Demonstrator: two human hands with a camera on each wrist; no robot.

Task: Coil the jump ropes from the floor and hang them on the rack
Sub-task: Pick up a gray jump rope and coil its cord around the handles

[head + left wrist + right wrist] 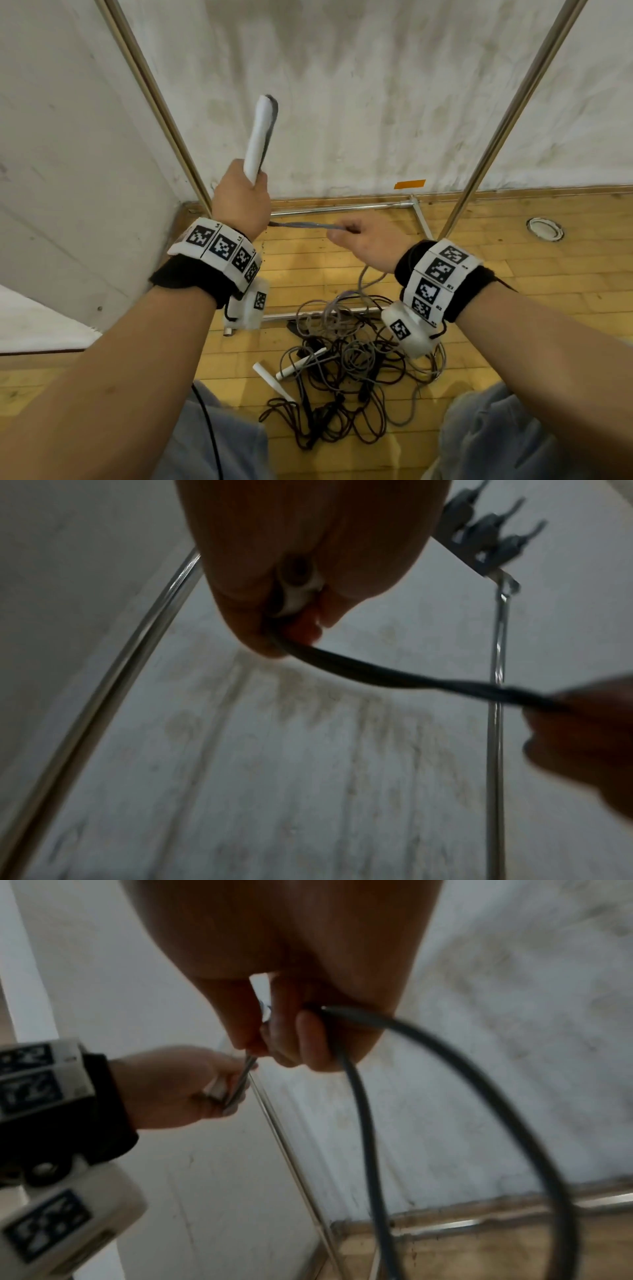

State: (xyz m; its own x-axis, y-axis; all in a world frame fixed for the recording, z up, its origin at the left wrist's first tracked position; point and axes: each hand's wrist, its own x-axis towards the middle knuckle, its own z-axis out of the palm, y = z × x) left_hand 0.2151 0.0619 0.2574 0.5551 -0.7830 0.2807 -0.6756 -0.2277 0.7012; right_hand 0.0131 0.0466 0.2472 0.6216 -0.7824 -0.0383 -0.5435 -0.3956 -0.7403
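My left hand (239, 202) grips the white handles (259, 140) of a jump rope, which stick upward from the fist; their ends (298, 588) show under the fingers in the left wrist view. The grey rope (301, 225) runs taut from that fist to my right hand (356, 236), which pinches it between thumb and fingers (308, 1039). From there the rope (428, 1096) loops down toward a tangled pile of ropes (346, 370) on the wooden floor. Two white handles (291, 370) lie in the pile. The rack's metal uprights (161, 106) (507, 113) rise on either side.
The rack's hooks (483, 534) show at the top of a pole in the left wrist view. Its base bars (342, 207) rest on the floor against the white wall. A round floor fitting (544, 229) sits at the right. My knees (219, 442) are at the bottom.
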